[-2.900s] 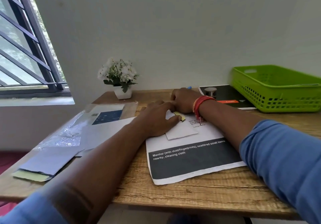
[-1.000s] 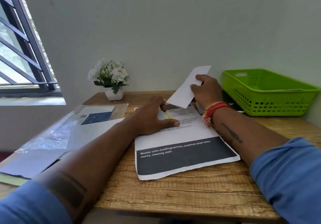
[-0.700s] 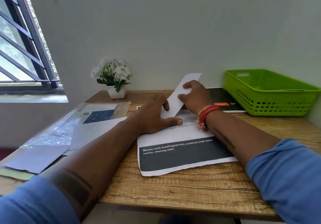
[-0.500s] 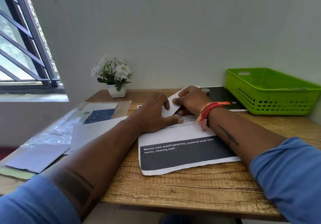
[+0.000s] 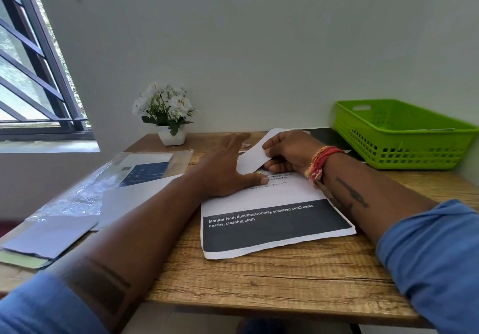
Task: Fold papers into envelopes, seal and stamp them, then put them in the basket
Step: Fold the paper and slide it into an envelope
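My right hand (image 5: pixel 287 149) grips a white envelope (image 5: pixel 252 156) near the back middle of the table, thumb on top and fingers beneath, its lower end touching the printed sheet. My left hand (image 5: pixel 224 170) lies flat with straight fingers on the printed sheet (image 5: pixel 272 219), its thumb tip beside a small yellow-green piece (image 5: pixel 258 172) at the envelope's lower corner. The green basket (image 5: pixel 404 137) stands at the back right, with a thin paper edge showing inside.
A potted white flower (image 5: pixel 166 116) stands at the back by the wall. At the left lie blank sheets and envelopes (image 5: pixel 129 199) and a clear plastic sleeve (image 5: pixel 85 191). A dark booklet (image 5: pixel 329 137) lies behind my right hand. The table's front edge is bare wood.
My right hand lifted the envelope off the sheet into the air, then brought it back down to the sheet. My left hand stayed pressing on the sheet.
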{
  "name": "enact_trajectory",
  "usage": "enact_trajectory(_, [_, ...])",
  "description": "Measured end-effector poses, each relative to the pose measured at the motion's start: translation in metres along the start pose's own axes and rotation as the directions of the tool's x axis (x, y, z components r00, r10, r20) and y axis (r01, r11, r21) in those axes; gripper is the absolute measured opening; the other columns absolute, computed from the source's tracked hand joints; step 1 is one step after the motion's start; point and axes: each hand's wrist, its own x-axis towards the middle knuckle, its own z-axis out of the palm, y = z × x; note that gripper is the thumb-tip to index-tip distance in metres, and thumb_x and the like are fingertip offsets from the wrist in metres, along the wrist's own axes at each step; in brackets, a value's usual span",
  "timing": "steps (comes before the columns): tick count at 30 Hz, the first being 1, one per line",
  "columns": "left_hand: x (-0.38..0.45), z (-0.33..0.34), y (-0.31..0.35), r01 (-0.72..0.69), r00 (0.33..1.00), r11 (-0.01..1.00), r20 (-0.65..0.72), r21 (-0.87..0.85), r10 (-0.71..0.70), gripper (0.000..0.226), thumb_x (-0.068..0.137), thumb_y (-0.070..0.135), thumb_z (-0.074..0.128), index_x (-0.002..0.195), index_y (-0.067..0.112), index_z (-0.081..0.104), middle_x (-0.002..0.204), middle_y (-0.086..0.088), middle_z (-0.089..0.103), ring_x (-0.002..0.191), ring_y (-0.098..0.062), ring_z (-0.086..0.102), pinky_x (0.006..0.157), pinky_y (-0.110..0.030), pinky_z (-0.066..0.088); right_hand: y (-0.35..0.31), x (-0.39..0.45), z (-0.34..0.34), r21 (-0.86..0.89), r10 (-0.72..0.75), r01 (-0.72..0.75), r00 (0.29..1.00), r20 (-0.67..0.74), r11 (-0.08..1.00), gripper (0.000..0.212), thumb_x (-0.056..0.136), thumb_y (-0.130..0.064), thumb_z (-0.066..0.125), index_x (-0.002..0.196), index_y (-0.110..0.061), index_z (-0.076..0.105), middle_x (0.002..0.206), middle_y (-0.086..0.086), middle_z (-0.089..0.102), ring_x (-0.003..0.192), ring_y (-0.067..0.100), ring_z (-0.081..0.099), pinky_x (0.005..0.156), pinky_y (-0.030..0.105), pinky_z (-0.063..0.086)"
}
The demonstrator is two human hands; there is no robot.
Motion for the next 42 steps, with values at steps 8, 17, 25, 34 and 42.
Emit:
enact_trajectory(8, [-0.001, 0.001, -0.002, 0.013, 1.000, 1.000, -0.024, -0.014, -0.013, 0.107, 0.073, 0.075, 0.071, 0.157, 0.034, 0.019, 0.162, 0.003, 0.029, 0.140, -0.020, 0.041, 0.112, -0.039, 0.037, 0.001, 0.001, 0.008, -0.055, -0.036, 0.039, 0.997, 0.066, 0.998, 0.019, 0.087, 0.000, 0.072, 0.102, -0.009, 0.064, 0.071, 0.012, 0.065, 0.054, 0.019, 0.056, 0.039, 0.023, 0.043])
enact_trajectory(17, [-0.003, -0.002, 0.001, -0.007, 1.000, 1.000, -0.021, -0.005, 0.007, 0.103, 0.073, 0.073, 0.072, 0.156, 0.033, 0.024, 0.163, 0.003, 0.023, 0.145, -0.018, 0.034, 0.110, -0.031, 0.030, -0.002, 0.006, 0.013, -0.119, -0.037, 0.041, 0.999, 0.030, 0.992, 0.022, 0.096, -0.024, 0.061, 0.109, -0.007, 0.065, 0.087, 0.018, 0.066, 0.056, 0.021, 0.054, 0.040, 0.024, 0.038])
enact_trajectory(25, [0.000, -0.002, -0.006, -0.007, 0.999, 0.998, -0.053, 0.065, 0.011, 0.101, 0.073, 0.079, 0.066, 0.154, 0.032, 0.029, 0.158, 0.004, 0.036, 0.144, -0.015, 0.033, 0.113, -0.036, 0.032, 0.002, 0.007, 0.013, -0.168, -0.086, 0.084, 0.996, -0.003, 0.982, 0.021, 0.085, -0.008, 0.072, 0.101, -0.015, 0.062, 0.097, 0.024, 0.074, 0.064, 0.030, 0.057, 0.044, 0.027, 0.039])
enact_trajectory(34, [0.000, -0.003, -0.005, -0.041, 0.991, 0.998, -0.124, 0.039, 0.046, 0.096, 0.073, 0.076, 0.069, 0.151, 0.033, 0.034, 0.156, 0.003, 0.034, 0.135, -0.017, 0.044, 0.108, -0.040, 0.042, -0.005, 0.001, 0.009, -0.144, -0.128, 0.108, 0.982, -0.136, 0.984, 0.014, 0.097, -0.021, 0.059, 0.110, -0.014, 0.061, 0.093, 0.013, 0.073, 0.060, 0.021, 0.065, 0.047, 0.029, 0.049])
enact_trajectory(42, [0.000, -0.002, -0.006, -0.067, 0.989, 0.997, -0.127, 0.024, 0.070, 0.096, 0.072, 0.079, 0.065, 0.152, 0.036, 0.030, 0.162, 0.000, 0.025, 0.145, -0.020, 0.034, 0.114, -0.046, 0.038, -0.009, -0.013, 0.027, -0.331, -0.097, 0.092, 0.995, 0.002, 0.939, 0.023, 0.086, -0.022, 0.066, 0.102, -0.006, 0.071, 0.061, 0.011, 0.067, 0.041, 0.020, 0.050, 0.046, 0.025, 0.039])
